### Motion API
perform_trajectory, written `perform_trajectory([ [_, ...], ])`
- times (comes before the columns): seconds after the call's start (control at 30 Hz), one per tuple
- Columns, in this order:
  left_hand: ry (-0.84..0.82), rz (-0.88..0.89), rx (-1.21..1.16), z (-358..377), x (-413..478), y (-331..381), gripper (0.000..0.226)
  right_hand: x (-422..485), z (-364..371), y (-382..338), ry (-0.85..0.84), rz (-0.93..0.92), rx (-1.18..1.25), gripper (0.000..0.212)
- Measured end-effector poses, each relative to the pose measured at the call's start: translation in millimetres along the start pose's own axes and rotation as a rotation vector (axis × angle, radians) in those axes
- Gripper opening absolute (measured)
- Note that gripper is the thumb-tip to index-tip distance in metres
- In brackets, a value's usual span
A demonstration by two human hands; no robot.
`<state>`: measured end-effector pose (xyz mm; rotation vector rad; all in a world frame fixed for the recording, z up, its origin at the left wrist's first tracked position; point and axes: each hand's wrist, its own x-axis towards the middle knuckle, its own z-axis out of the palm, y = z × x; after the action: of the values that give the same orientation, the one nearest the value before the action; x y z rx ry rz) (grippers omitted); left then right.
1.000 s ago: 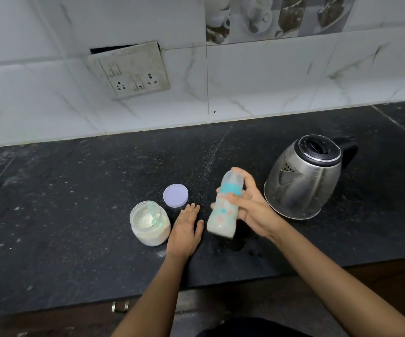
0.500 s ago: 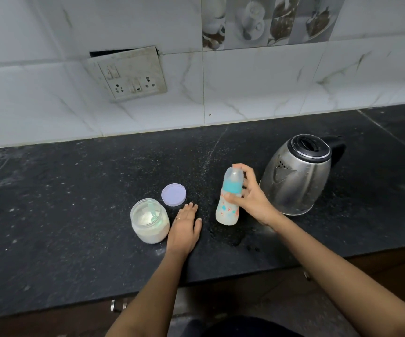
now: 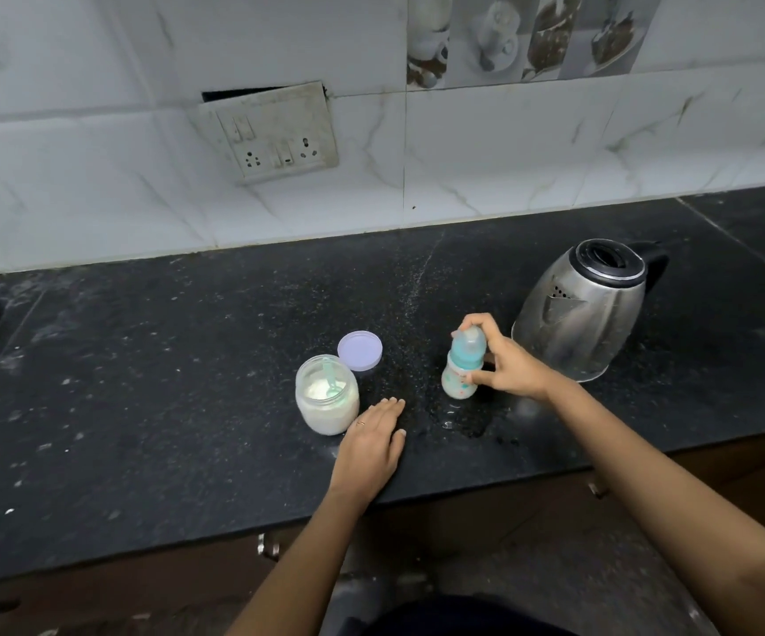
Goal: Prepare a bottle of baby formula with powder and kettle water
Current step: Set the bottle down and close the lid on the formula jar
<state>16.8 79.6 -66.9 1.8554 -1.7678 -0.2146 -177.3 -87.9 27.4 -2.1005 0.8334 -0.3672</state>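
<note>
The right hand (image 3: 509, 374) curls round the capped bottle (image 3: 456, 383), which stands upright on the counter (image 3: 142, 406), long axis vertical, between the open powder jar (image 3: 327, 401) and the kettle (image 3: 582, 309). The left hand (image 3: 371, 445) lies flat beside the jar, holding nothing.

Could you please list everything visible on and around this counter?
Baby bottle with teal collar and clear cap: one, white printed body, upright between jar and kettle.
Stainless steel electric kettle: one, silver with black lid, right of the bottle.
Clear jar of white powder: one, open, left of the bottle.
Teal plastic scoop: one, inside the jar.
Round lilac lid: one, flat behind the jar.
Black speckled stone counter: one, under everything.
White socket plate: one, on the marbled wall tiles.
Left hand: one, flat on the counter beside the jar.
Right hand: one, grips the bottle.
</note>
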Motion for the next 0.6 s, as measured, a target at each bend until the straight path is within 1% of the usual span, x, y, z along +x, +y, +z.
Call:
perform_trajectory([
  [0.07, 0.032, 0.002, -0.016, -9, -15, -4, 0.036, 0, -1, -3, -0.003, -0.017, -0.099, 0.069],
  [0.13, 0.092, -0.007, -0.04, -17, -30, -10, 0.029, -1, 1, -12, 0.041, -0.035, -0.146, 0.076],
  [0.17, 0.135, -0.025, -0.045, -21, -37, -14, 0.025, -1, 7, -22, 0.098, -0.063, -0.147, 0.074],
  [0.23, 0.236, -0.103, -0.067, -29, -47, -20, 0.019, 2, 24, -43, 0.24, -0.182, -0.154, 0.063],
  [0.27, 0.288, -0.17, -0.087, -33, -50, -23, 0.025, 7, 35, -52, 0.282, -0.244, -0.184, 0.057],
  [0.33, 0.373, -0.317, -0.129, -41, -49, -26, 0.039, 20, 58, -60, 0.265, -0.294, -0.256, 0.053],
  [0.37, 0.403, -0.377, -0.16, -45, -47, -27, 0.045, 29, 69, -60, 0.219, -0.266, -0.274, 0.054],
  [0.43, 0.424, -0.451, -0.229, -54, -39, -30, 0.059, 52, 88, -56, 0.107, -0.149, -0.291, 0.06],
  [0.53, 0.359, -0.473, -0.324, -63, -27, -35, 0.08, 87, 108, -46, -0.016, 0.018, -0.313, 0.078],
  [0.6, 0.286, -0.506, -0.416, -66, -20, -40, 0.096, 106, 115, -41, -0.052, 0.109, -0.303, 0.092],
])
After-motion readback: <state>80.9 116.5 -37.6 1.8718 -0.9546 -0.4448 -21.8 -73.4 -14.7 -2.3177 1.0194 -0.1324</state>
